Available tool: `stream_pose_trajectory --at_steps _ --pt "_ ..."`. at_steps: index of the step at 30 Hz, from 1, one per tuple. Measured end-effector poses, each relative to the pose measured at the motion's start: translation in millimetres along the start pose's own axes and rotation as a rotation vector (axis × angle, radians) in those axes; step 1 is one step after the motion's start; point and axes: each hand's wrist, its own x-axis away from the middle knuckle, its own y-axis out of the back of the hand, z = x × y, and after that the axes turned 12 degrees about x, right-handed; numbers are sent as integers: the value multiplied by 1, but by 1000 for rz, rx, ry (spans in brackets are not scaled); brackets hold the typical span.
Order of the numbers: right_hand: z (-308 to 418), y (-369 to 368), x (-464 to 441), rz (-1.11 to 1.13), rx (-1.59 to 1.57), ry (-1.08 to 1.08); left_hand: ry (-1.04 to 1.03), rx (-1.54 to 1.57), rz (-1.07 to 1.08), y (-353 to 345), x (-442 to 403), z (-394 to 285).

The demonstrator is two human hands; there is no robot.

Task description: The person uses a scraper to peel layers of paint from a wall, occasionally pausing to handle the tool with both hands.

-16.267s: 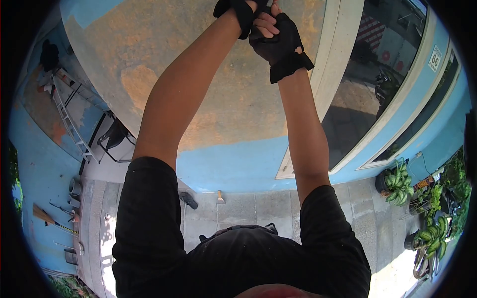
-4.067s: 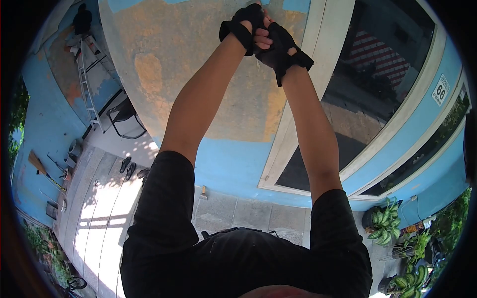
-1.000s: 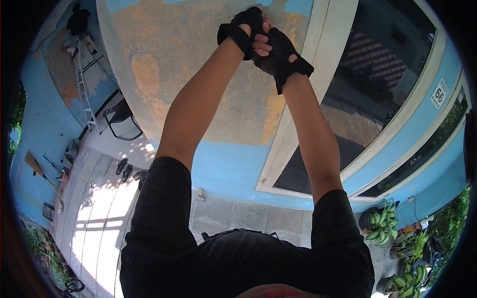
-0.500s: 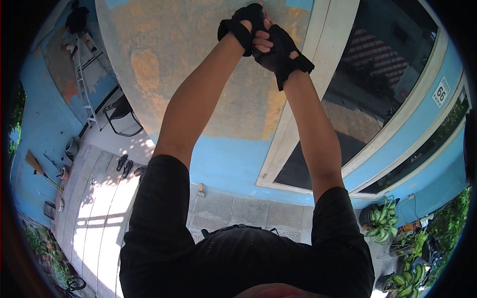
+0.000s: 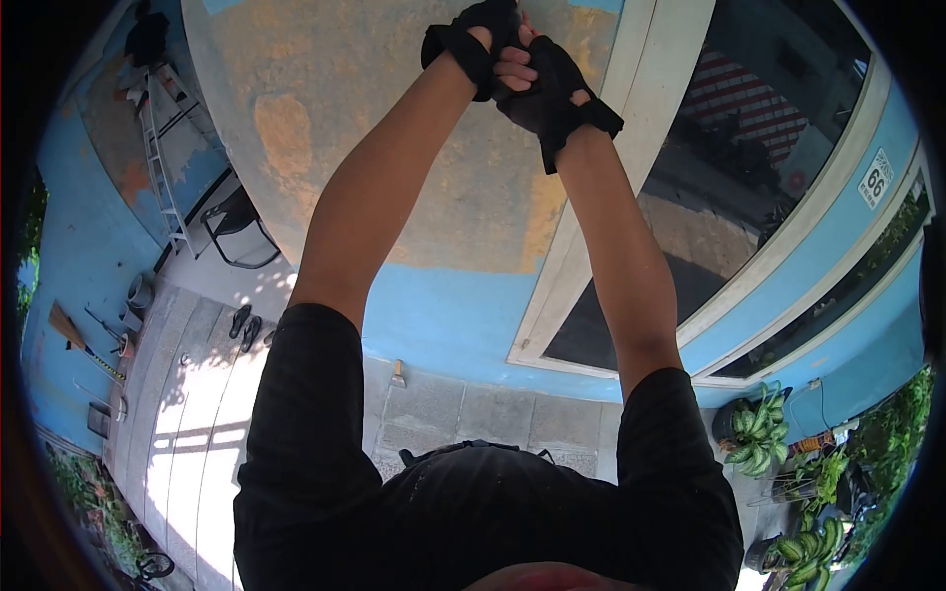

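Both my hands are raised high against the wall (image 5: 434, 212), at the top of the head view, in black fingerless gloves. My left hand (image 5: 485, 28) is closed, with its fingers mostly hidden by the glove and the frame's upper edge. Just to the right and slightly lower, my right hand (image 5: 540, 87) has curled fingers and meets the left one. Whatever lies inside the two grips is hidden. Around them the wall has bare grey and orange patches, with light blue paint below.
A white-framed glass door (image 5: 729, 187) stands close on the right. A scraper-like tool (image 5: 398, 374) rests by the wall's foot. Potted plants (image 5: 759, 433) stand lower right. At the left are a folding chair (image 5: 239, 229), sandals (image 5: 241, 320) and a person (image 5: 148, 37) by a ladder (image 5: 163, 163).
My two hands have shifted a little up and left along the wall, still together. My left arm has swung slightly left.
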Motion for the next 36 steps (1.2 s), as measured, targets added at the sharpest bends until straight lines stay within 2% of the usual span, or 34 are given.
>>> stream_pose_trajectory --at_steps 3,5,8,12,16,18,25,28,30,33,36 --pt "1 8 -10 46 62 33 -52 -7 10 -5 -10 -3" --pt "5 7 -20 106 -50 14 -56 -1 7 -7 -38 -6" --pt "-1 -10 -2 -12 -46 -1 -91 -9 9 3 -34 -2" --pt "3 10 -17 51 33 10 -151 -19 23 2 -39 -2" --pt "2 0 -13 66 -87 -77 -172 -11 23 5 -63 0" --pt "-9 7 -3 19 -21 31 -201 -13 23 14 -51 8" --pt "-8 5 -2 -1 -30 68 -270 -8 30 15 -70 13" --pt "-7 18 -3 105 -15 30 -314 -14 41 10 -62 18" --pt "-5 13 -2 6 -20 27 -340 -13 55 10 -71 17" --pt "-4 5 7 -28 -17 40 -349 -10 54 10 -76 24" --pt "-3 16 7 97 13 14 -394 -18 62 3 -82 21"
